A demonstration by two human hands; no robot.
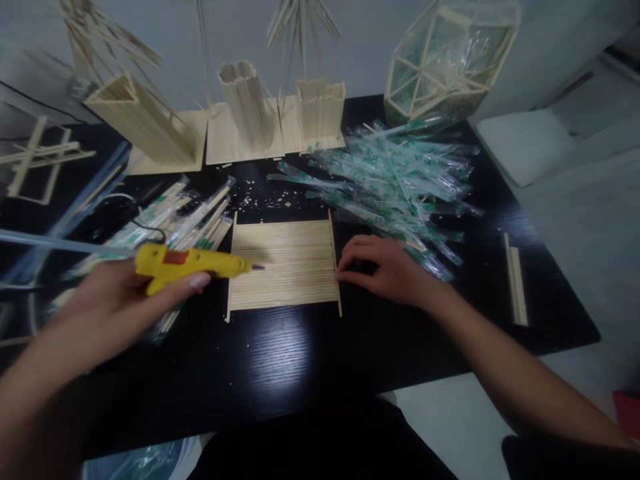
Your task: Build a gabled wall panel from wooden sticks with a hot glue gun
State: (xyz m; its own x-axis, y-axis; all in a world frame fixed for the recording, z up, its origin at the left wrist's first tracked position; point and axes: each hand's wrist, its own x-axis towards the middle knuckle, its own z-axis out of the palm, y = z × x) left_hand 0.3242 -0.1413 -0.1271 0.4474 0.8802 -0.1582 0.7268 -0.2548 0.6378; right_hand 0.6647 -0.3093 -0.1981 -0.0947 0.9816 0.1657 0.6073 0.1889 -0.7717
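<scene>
Closest in, dark clothing [320, 447] over the lap, below the edge of a black surface [360, 360]. On that surface, between both grips, a flat panel of parallel wooden sticks [283, 267], with a left crosspiece [229, 307] and a right crosspiece [333, 240] jutting past its corners. Left grip [123, 293] wrapped around a yellow hot glue gun [193, 265], nozzle [257, 267] over the panel's left part, trigger hidden from view. Right grip [383, 267] narrow, thumb and fingertips close together at the right crosspiece; cannot tell pinching from mere steadying.

Step in hand, by all appearances: gluing on the panel. Keep the nozzle low and lay a thin, even bead across the sticks rather than a few fat blobs. Hold each crosspiece square to the row, and press until set without skewing anything. Keep bare fingertips clear of the likely hot tip and fresh glue. Brush back any of the loose wood chips [247, 200] beyond the far edge before gluing nearby.
</scene>
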